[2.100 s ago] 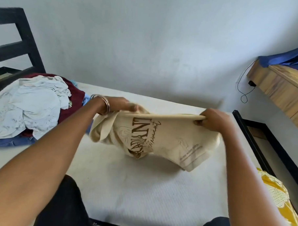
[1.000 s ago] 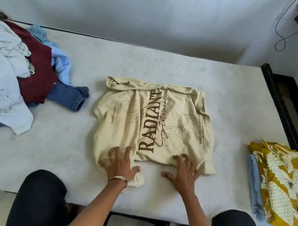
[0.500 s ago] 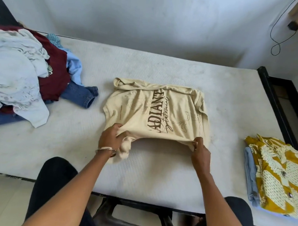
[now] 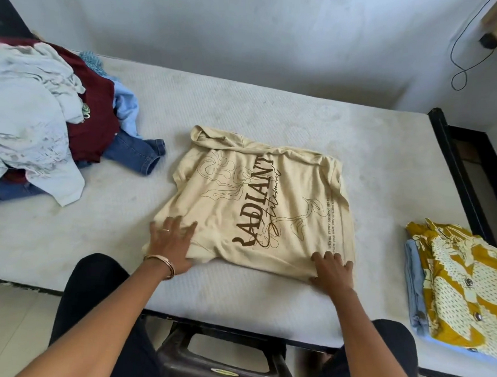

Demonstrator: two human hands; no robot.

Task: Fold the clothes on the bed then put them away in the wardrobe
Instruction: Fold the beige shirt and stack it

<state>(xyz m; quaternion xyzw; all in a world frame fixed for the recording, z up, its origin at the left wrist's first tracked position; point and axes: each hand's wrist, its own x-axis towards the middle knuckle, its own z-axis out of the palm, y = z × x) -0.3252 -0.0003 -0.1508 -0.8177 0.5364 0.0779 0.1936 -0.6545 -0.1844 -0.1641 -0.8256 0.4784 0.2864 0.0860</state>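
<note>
A cream T-shirt [image 4: 258, 200] with brown lettering lies partly folded and flat in the middle of the white mattress [image 4: 287, 113]. My left hand [image 4: 172, 242], with a ring and a bangle, presses its near left corner with spread fingers. My right hand [image 4: 333, 270] rests flat on its near right corner. A heap of unfolded clothes [image 4: 42, 116], white, maroon, light blue and denim, sits at the left end of the bed. Two folded garments, a yellow patterned shirt [image 4: 465, 280] on top of a light blue one, lie at the right end.
The black bed frame [image 4: 464, 180] runs along the right side. A black stool [image 4: 219, 363] stands between my knees at the bed's near edge. A black cable [image 4: 463, 63] hangs on the white wall under a wooden shelf at top right.
Half a second ago both hands pinched the shirt's near edge, lifted off the mattress. Now the edge is laid down and both hands lie flat on it.
</note>
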